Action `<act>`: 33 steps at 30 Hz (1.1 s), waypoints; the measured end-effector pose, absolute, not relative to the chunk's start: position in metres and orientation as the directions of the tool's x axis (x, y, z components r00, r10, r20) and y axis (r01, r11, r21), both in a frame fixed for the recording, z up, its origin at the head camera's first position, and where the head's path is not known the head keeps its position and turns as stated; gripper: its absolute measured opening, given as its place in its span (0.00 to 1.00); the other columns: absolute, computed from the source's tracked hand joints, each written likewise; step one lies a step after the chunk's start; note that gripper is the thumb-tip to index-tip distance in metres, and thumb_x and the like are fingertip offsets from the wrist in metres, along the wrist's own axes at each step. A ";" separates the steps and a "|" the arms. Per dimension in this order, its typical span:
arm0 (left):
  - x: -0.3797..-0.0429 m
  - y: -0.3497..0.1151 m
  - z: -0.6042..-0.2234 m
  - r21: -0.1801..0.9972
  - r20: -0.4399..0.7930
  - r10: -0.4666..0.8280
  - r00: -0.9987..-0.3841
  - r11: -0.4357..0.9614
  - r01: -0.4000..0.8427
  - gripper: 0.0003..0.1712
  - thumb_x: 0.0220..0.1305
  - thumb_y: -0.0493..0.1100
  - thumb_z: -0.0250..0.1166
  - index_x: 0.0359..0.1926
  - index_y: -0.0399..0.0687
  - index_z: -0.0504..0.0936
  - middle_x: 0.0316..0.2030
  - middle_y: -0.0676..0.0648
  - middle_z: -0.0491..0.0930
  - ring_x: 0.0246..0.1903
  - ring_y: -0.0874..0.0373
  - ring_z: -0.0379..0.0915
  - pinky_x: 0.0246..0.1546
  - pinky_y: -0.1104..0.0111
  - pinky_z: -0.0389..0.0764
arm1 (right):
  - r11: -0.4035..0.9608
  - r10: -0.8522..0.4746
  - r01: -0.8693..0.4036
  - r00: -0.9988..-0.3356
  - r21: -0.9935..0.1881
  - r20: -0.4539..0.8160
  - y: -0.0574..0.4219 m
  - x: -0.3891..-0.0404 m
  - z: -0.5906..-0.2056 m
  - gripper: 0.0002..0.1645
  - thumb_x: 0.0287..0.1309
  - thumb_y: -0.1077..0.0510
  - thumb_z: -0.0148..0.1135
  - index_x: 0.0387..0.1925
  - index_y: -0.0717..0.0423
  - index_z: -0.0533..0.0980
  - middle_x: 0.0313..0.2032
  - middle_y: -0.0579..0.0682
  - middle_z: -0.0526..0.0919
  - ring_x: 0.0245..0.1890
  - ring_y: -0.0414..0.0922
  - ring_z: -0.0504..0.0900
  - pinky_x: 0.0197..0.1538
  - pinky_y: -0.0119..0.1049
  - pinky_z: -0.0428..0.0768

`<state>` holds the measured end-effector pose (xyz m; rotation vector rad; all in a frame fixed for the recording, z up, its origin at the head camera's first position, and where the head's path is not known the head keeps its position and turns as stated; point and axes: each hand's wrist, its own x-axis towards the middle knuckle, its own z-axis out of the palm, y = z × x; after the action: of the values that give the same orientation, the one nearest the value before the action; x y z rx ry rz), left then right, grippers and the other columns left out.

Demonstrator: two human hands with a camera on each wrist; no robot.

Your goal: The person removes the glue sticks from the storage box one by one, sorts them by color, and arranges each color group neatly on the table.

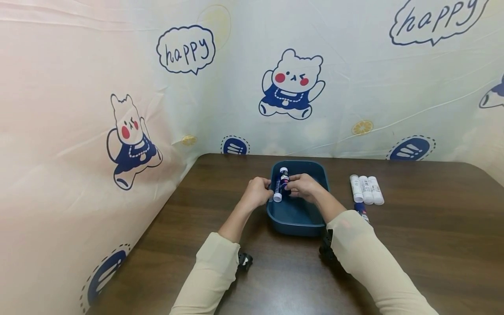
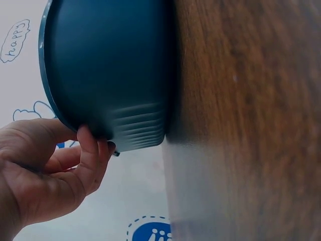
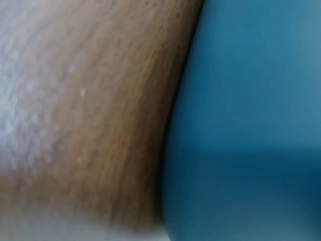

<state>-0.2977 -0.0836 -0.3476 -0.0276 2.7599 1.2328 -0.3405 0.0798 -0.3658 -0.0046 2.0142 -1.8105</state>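
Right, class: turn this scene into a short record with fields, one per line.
Container: blue bin on wooden table
Left hand: grips the bin
Right hand: holds a white-capped navy tube in the bin
Also in bin: second navy tube
Right of bin: three white tubes side by side; third navy tube, partly hidden by right sleeve

Wrist views close beside tub (image 1: 297, 229)
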 end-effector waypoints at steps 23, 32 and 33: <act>-0.298 -0.082 -0.348 0.730 -0.075 0.046 -0.996 0.683 -0.023 0.23 0.61 0.33 0.59 0.58 0.36 0.73 0.40 0.42 0.77 0.30 0.54 0.74 0.26 0.71 0.74 | -0.007 -0.360 0.208 -0.913 -0.978 -0.192 0.084 -0.339 -0.360 0.38 0.58 0.69 0.54 0.68 0.66 0.50 0.64 0.64 0.57 0.60 0.57 0.63 0.59 0.47 0.65; -0.300 -0.082 -0.348 0.731 -0.077 0.050 -0.996 0.682 -0.022 0.23 0.61 0.33 0.59 0.59 0.36 0.72 0.42 0.41 0.77 0.32 0.53 0.74 0.28 0.70 0.75 | -0.080 -0.368 0.191 -0.918 -0.978 -0.149 0.090 -0.339 -0.354 0.39 0.59 0.68 0.54 0.69 0.64 0.50 0.64 0.62 0.58 0.61 0.55 0.63 0.60 0.46 0.64; -0.300 -0.082 -0.348 0.730 -0.078 0.049 -0.996 0.683 -0.024 0.23 0.61 0.33 0.59 0.59 0.36 0.72 0.43 0.41 0.77 0.33 0.53 0.74 0.28 0.70 0.75 | -0.082 -0.367 0.190 -0.918 -0.978 -0.148 0.091 -0.338 -0.353 0.39 0.59 0.68 0.54 0.69 0.63 0.50 0.64 0.62 0.58 0.61 0.55 0.63 0.60 0.46 0.64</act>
<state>-0.2997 -0.0822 -0.3481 0.0208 2.7972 1.2156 -0.3384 0.0908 -0.3525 -0.1915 1.8266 -2.0584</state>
